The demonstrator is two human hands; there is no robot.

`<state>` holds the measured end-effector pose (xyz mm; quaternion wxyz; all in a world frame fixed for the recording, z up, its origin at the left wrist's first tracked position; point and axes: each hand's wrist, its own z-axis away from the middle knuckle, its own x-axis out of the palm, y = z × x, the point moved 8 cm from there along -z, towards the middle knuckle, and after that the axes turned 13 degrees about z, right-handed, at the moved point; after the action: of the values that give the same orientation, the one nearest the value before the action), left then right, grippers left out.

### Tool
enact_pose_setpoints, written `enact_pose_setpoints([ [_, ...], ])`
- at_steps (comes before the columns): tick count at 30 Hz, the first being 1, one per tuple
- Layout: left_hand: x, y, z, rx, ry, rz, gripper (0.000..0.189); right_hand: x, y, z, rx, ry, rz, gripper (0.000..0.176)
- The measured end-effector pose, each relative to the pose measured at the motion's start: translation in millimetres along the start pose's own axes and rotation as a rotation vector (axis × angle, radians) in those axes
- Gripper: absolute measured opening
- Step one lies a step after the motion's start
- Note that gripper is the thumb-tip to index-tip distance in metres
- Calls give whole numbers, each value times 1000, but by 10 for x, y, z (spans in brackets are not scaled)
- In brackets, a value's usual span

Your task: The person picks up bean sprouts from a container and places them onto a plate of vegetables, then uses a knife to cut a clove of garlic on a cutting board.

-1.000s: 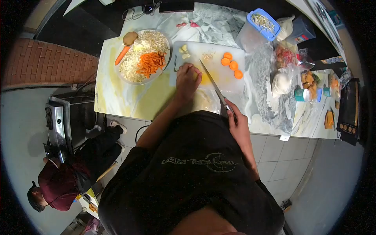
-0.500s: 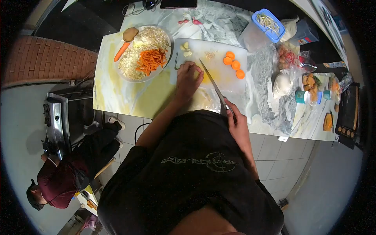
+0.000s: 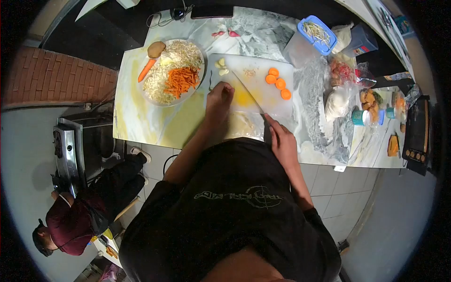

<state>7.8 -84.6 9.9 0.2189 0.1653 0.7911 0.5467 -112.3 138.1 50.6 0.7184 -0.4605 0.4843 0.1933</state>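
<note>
My right hand [image 3: 282, 141] grips a kitchen knife [image 3: 249, 94] by its handle, the long blade angled up and left over a white cutting board [image 3: 284, 66]. My left hand [image 3: 219, 99] is closed at the board's left part, fingers curled in; whatever it may hold is hidden. Just above it, several peeled garlic cloves [image 3: 221, 66] lie near the knife tip. Finely chopped bits [image 3: 250, 73] sit beyond the blade. Carrot slices [image 3: 280, 84] rest toward the board's right side. A yellow stain marks the board's middle.
At left, a plate [image 3: 205, 61] bears julienned carrot [image 3: 182, 81], bean sprouts [image 3: 188, 49], a whole carrot [image 3: 147, 70] and a brown potato [image 3: 156, 49]. Shallots [image 3: 233, 34], a blue-rimmed container [image 3: 305, 44] and bags [image 3: 337, 103] are farther off. Another person [image 3: 70, 218] stands by a stove.
My left hand has drawn slightly left and its fingers are more curled. The knife tip has shifted a little left, closer to the garlic cloves. The whole view has tilted slightly.
</note>
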Motion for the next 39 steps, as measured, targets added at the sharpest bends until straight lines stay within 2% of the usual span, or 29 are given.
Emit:
enact_pose_setpoints([
  [2, -81, 40, -13, -149, 3, 96, 13, -61, -18, -58, -39, 35, -123, 41],
  [3, -114, 53, -12, -149, 6, 94, 13, -129, -48, -77, -81, 70, -242, 40],
  [4, -139, -27, -3, -263, 7, 100, 11, -104, 9, -85, 20, -24, -293, 39],
  [5, -160, -106, 15, -376, 8, 107, 9, -109, 19, -74, 16, -23, -295, 39],
  [7, -198, -110, -12, -384, -5, 84, 9, -106, 119, -69, 90, -24, -326, 40],
  [9, -205, -155, 10, -403, -20, 62, 8, -96, 183, -47, 61, 46, -360, 40],
  [11, -192, -160, 38, -347, -21, 163, 11, -104, 238, 17, 39, 112, -394, 39],
  [14, -141, -84, -108, -265, -38, 281, 11, -66, 348, 126, 153, 77, -543, 40],
  [15, -125, -28, -223, -254, -49, 281, 11, -64, 400, 201, 250, 65, -595, 39],
  [16, -107, 159, -411, -150, -81, 244, 11, -48, 451, 271, 344, 53, -648, 38],
  [17, -77, 360, -606, -44, -113, 208, 11, -16, 482, 305, 340, 71, -654, 38],
  [19, 31, 732, -1004, 72, -148, 174, 10, -92, 559, 379, 235, 338, -714, 39],
  [21, 284, 1238, -1343, 252, -245, 204, 14, -225, 517, 444, 255, 399, -749, 39],
  [24, 753, 1684, -1731, 310, -349, 213, 13, -250, 584, 540, 317, 427, -807, 38],
  [29, 1596, 1999, -2144, 490, -482, 149, 10, -251, 659, 708, 385, 538, -796, 39],
  [31, 1828, 1948, -2204, 652, -489, 15, 12, -159, 683, 740, 420, 496, -835, 39],
  [33, 1865, 1875, -2183, 677, -509, -37, 17, -160, 687, 748, 405, 528, -818, 38],
  [34, 1723, 1876, -2118, 653, -434, 33, 20, -171, 669, 749, 398, 512, -830, 38],
  [35, 1538, 1841, -2053, 620, -354, 101, 22, -179, 640, 756, 393, 486, -842, 38],
  [37, 1125, 1648, -1926, 560, -329, 45, 26, -198, 618, 736, 425, 436, -826, 38],
  [39, 550, 1302, -1840, 379, -218, -71, 20, -150, 622, 679, 377, 395, -778, 38],
])
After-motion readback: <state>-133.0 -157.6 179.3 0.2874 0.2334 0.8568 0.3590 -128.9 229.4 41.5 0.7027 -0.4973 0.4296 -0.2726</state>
